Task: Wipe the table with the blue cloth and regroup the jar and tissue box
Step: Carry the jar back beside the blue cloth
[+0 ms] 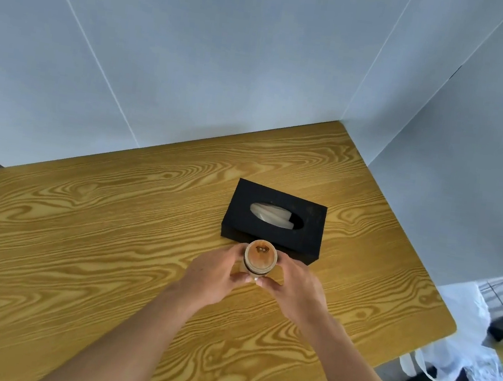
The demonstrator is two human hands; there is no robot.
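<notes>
A small glass jar (260,257) with a wooden lid stands on the wood-grain table (94,233), right in front of the black tissue box (275,220). My left hand (217,273) grips the jar from the left and my right hand (295,284) grips it from the right, thumbs meeting at its near side. The tissue box lies flat with a white tissue showing in its oval slot. No blue cloth is in view.
Grey panel walls enclose the table at the back and right. The table's rounded right corner (446,324) drops off to the floor, where white plastic bags (462,355) and a dark bin sit.
</notes>
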